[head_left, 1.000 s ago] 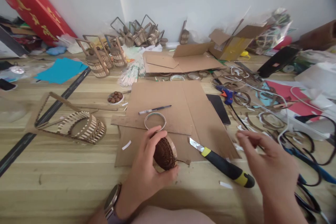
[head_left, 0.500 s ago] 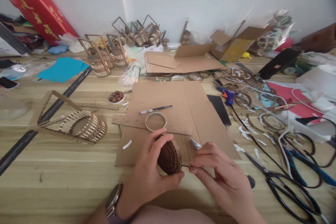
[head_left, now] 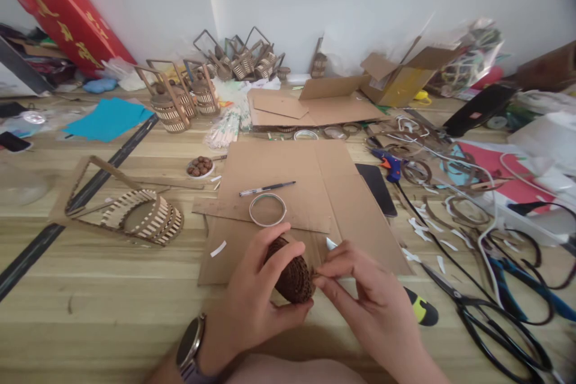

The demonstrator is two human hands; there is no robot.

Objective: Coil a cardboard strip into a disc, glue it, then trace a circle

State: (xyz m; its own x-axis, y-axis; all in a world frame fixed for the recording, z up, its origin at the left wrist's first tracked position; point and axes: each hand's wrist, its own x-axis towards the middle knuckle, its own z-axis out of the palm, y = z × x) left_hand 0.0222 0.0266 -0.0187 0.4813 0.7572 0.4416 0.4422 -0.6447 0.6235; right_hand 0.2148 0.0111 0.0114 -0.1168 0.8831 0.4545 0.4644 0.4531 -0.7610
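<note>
My left hand (head_left: 265, 282) is wrapped round a brown coiled corrugated-cardboard disc (head_left: 294, 279), tilted on its edge with its ridged side facing me. My right hand (head_left: 364, 294) pinches the end of a thin cardboard strip (head_left: 315, 275) at the disc's right side. Beneath the right hand lies a utility knife (head_left: 420, 307); its blade tip shows past the fingers and its yellow-black end sticks out at the right. A cardboard sheet (head_left: 297, 162) lies under the work, with a pale ring (head_left: 267, 210) and a pen (head_left: 267, 188) on it.
To the left a slatted small bucket (head_left: 153, 219) with a handle lies on its side, near a bowl of brown nuts (head_left: 200, 167). At the right are scissors (head_left: 490, 324), a blue glue gun (head_left: 389, 165), cables and paper scraps. Finished buckets (head_left: 168, 108) stand at the back.
My right hand has moved left, closer to the disc, so less of the strip stands free. The disc has turned slightly in my left hand. More of the knife's handle shows.
</note>
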